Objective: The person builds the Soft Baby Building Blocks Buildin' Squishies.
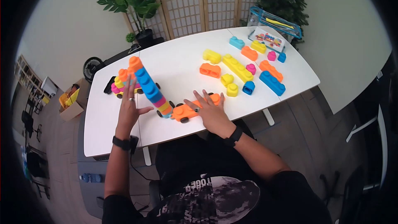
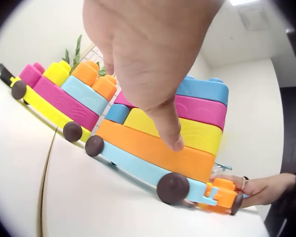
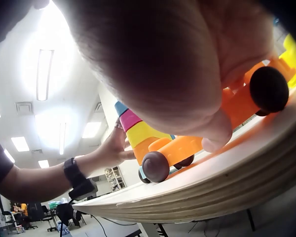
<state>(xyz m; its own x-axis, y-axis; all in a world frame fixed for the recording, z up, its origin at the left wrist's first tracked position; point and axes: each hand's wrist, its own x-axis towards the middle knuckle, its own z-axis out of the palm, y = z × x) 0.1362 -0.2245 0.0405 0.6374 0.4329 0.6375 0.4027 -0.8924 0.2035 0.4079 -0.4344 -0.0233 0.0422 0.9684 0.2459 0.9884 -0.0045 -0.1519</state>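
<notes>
My left hand (image 1: 129,105) is beside a tall toy wagon (image 1: 149,87) of stacked blocks, its fingers straight and its thumb held out. In the left wrist view, the thumb overlaps the yellow block (image 2: 202,134), above an orange block and a light blue wheeled base (image 2: 138,170). My right hand (image 1: 213,116) grips a low orange wheeled car (image 1: 182,112) from above, fingers spread across it. The thumb (image 3: 217,136) lies along the car's near side in the right wrist view. The car's end meets the light blue base at a coupling (image 2: 212,193).
A second wagon with a yellow wheeled base (image 2: 49,111) stands behind the tall one. Loose blocks, including a long yellow one (image 1: 237,68) and a blue one (image 1: 272,84), spread over the table's right side. A picture sheet (image 1: 267,37) and clear bag (image 1: 275,21) are at the far corner.
</notes>
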